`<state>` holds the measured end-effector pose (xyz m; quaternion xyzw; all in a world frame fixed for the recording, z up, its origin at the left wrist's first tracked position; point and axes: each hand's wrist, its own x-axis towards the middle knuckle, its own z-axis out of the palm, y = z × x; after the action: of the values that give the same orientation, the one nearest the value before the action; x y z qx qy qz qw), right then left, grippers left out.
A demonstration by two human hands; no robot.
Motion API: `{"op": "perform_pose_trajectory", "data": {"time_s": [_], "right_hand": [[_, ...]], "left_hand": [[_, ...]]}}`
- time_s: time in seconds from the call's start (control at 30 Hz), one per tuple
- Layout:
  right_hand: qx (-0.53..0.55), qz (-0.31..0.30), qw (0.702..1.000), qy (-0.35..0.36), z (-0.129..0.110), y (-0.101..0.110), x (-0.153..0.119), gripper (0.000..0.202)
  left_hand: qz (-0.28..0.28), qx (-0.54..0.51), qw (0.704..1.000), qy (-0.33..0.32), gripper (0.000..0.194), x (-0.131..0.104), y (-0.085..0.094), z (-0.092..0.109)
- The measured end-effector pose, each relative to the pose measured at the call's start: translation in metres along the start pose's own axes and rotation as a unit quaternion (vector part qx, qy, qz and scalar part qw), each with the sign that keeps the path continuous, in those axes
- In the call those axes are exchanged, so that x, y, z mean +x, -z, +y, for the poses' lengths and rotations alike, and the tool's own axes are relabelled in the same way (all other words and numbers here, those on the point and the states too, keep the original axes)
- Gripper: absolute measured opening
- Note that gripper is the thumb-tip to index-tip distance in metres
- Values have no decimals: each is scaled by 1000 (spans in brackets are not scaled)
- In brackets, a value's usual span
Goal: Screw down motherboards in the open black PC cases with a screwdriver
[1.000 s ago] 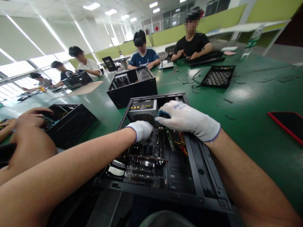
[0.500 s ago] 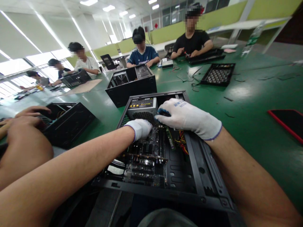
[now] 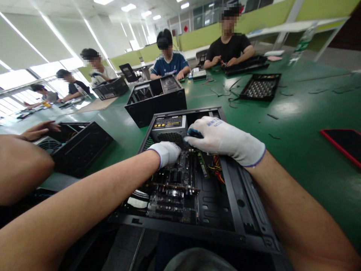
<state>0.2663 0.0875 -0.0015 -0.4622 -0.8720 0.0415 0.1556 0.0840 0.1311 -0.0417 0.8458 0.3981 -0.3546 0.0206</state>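
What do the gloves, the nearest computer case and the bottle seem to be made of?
Gloves: probably matte white knitted fabric, from the soft, clinging fit; the blue part may be rubber. Computer case: likely black painted sheet metal, satin, with thin edges and cut slots. Bottle: apparently glossy clear plastic; it looks see-through.

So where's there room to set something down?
The table is bare between the right forearm and red-edged slab, nearer than the dark scraps. Inside the case it's crowded around the left hand, right hand, power supply and wires.

Room lies at the motherboard (image 3: 177,175)'s near right; the power supply (image 3: 170,130) blocks its far side.
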Motion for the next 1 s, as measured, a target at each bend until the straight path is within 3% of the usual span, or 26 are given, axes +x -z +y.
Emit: {"op": "perform_pose_trajectory", "data": {"time_s": [0.7,1.0], "right_hand": [[-14,3,1000,14,1,-2,-1,36],[-21,0,1000,19,2,-2,-1,37]], "left_hand": [[1,2,1000,2,50,-1,0,-2],[19,-6,1000,-19,42,4,-6,-6]]}}
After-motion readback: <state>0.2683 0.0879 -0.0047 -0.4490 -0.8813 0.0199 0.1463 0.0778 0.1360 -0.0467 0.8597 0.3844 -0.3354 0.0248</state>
